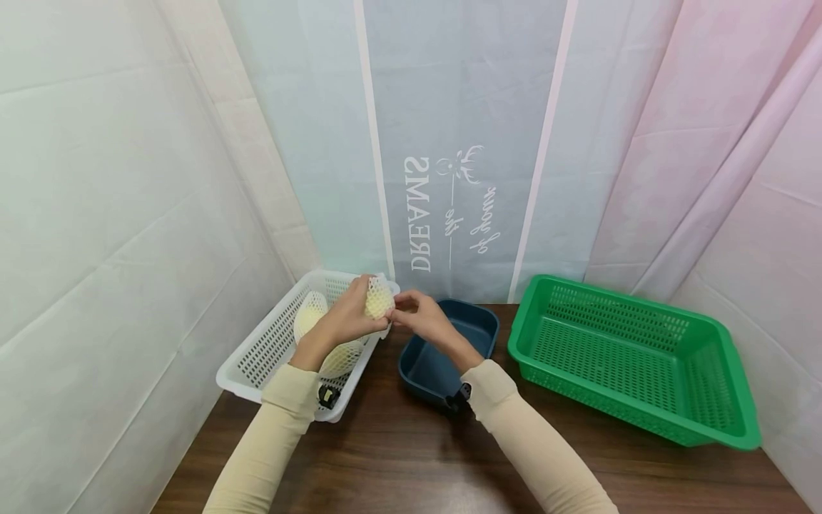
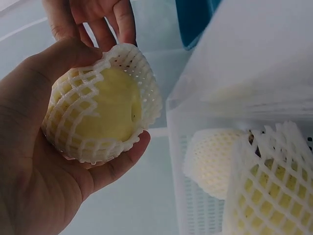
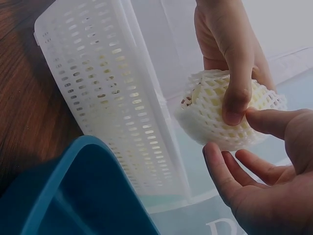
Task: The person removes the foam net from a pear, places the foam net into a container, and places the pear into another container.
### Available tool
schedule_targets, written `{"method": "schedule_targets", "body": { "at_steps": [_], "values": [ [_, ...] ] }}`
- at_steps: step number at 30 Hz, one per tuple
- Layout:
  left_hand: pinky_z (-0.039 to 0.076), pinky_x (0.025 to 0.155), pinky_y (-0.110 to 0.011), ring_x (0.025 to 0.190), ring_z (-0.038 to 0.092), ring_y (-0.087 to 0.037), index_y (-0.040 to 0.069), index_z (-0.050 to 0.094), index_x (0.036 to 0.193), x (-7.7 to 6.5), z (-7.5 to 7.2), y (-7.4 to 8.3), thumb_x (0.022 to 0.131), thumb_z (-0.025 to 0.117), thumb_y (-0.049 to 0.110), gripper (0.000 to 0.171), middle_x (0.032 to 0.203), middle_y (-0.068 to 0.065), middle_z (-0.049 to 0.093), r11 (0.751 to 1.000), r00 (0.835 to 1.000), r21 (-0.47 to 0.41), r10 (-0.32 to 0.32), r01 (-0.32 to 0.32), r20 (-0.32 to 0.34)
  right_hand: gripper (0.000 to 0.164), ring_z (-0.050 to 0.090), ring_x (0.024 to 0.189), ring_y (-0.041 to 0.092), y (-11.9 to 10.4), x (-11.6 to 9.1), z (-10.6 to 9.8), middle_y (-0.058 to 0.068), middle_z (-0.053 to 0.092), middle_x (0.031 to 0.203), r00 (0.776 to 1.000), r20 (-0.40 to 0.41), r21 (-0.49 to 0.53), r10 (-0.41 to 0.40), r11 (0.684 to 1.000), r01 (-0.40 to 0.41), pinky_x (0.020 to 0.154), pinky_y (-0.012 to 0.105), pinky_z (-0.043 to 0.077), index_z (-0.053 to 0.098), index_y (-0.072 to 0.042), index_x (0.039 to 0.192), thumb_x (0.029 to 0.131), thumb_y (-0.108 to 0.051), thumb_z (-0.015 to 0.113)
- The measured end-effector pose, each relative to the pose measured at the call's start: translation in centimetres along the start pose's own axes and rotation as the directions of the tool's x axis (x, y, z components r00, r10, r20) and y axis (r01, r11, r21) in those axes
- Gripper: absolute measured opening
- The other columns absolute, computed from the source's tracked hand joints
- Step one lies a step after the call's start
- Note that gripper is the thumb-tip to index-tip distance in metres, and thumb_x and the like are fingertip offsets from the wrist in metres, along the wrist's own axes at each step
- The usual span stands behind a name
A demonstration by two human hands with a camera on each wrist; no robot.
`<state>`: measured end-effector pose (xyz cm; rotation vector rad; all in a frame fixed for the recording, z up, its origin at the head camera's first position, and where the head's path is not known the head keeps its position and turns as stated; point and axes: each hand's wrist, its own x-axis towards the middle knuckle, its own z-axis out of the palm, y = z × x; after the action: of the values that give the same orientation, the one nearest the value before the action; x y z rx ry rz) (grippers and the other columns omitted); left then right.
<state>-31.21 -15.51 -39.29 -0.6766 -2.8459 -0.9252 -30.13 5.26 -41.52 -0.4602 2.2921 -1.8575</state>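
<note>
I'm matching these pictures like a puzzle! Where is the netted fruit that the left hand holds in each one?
Head: the netted fruit is slightly left of centre, below mid-height, in the left hand.
Left wrist: netted fruit left of centre.
Right wrist: netted fruit right of centre.
Shared landmark: the white basket, left of centre in head, right in left wrist, left in right wrist.

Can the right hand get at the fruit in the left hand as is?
Probably yes: the right hand is close beside the fruit, nothing standing between but the foam net; the left hand covers only part of it.
</note>
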Motion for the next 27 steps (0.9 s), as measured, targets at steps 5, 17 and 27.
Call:
{"method": "schedule_targets", "body": {
  "at_steps": [5, 17, 27],
  "values": [
    [0.053, 0.105, -0.052, 0.123, 0.059, -0.034, -0.001, 0.026, 0.162, 0.1, 0.1, 0.5, 0.089, 0.08, 0.029, 0.096, 0.15, -0.024, 0.049, 0.999, 1.0, -0.028, 0.019, -0.02, -0.016, 0.044, 0.069, 0.118, 0.04, -0.4, -0.5, -0.6, 0.021, 0.066, 0.134, 1.0, -0.002, -0.005, -0.013, 1.0, 0.013, 0.093, 0.036, 0.062, 0.059, 0.0, 0.14, 0.103, -0.021, 0.072],
    [0.055, 0.093, -0.047, 0.107, 0.06, -0.03, -0.003, 0.036, 0.151, 0.2, 0.7, 1.5, 0.087, 0.086, 0.032, 0.088, 0.131, -0.02, 0.056, 0.993, 0.995, -0.088, 0.071, -0.077, -0.065, 0.042, 0.07, 0.114, 0.026, -0.9, -1.4, -1.9, 0.017, 0.066, 0.135, 1.0, -0.023, -0.022, -0.018, 1.0, 0.018, 0.096, 0.038, 0.061, 0.061, -0.003, 0.138, 0.102, -0.022, 0.074],
    [0.056, 0.096, -0.049, 0.113, 0.062, -0.032, -0.001, 0.033, 0.156, 0.0, 1.3, 2.7, 0.085, 0.09, 0.034, 0.097, 0.137, -0.021, 0.056, 0.989, 0.994, -0.124, 0.074, -0.083, -0.074, 0.045, 0.069, 0.116, 0.027, -0.7, -2.3, -3.0, 0.015, 0.067, 0.135, 0.999, -0.029, -0.091, -0.033, 0.995, 0.031, 0.099, 0.044, 0.058, 0.062, -0.007, 0.139, 0.102, -0.029, 0.074]
  ]
}}
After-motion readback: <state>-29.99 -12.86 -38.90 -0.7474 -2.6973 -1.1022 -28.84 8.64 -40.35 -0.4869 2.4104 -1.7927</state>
